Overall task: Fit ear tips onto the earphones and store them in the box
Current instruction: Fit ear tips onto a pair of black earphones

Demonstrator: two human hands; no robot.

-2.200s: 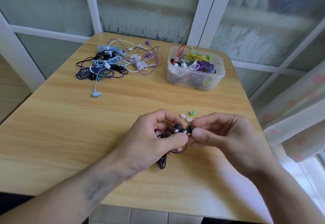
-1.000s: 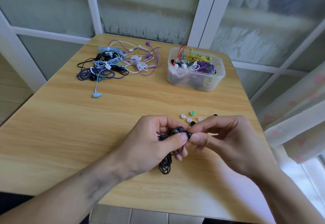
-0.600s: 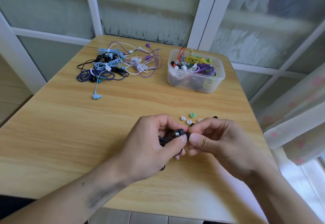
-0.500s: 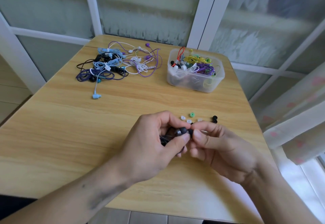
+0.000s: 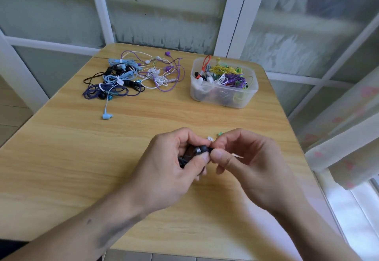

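My left hand (image 5: 170, 164) grips a black earphone (image 5: 200, 150) with its coiled cable bunched in the palm; the metal earbud sticks out between thumb and forefinger. Right beside it, my right hand (image 5: 244, 162) pinches a small black ear tip (image 5: 210, 150) against the earbud's end. A white ear tip (image 5: 209, 138) and a green ear tip (image 5: 220, 133) lie on the table just behind my fingers. The clear plastic box (image 5: 223, 97) stands at the back right, holding several coloured earphones.
A tangle of blue, black, purple and white earphones (image 5: 131, 76) lies at the back left of the wooden table (image 5: 71, 148). One light-blue earbud (image 5: 107, 116) trails toward the middle. A window frame stands behind, a curtain at the right.
My right hand's fingers have shifted on the ear tip and now cover the loose black tips on the table. Both hands stay together at the same spot.
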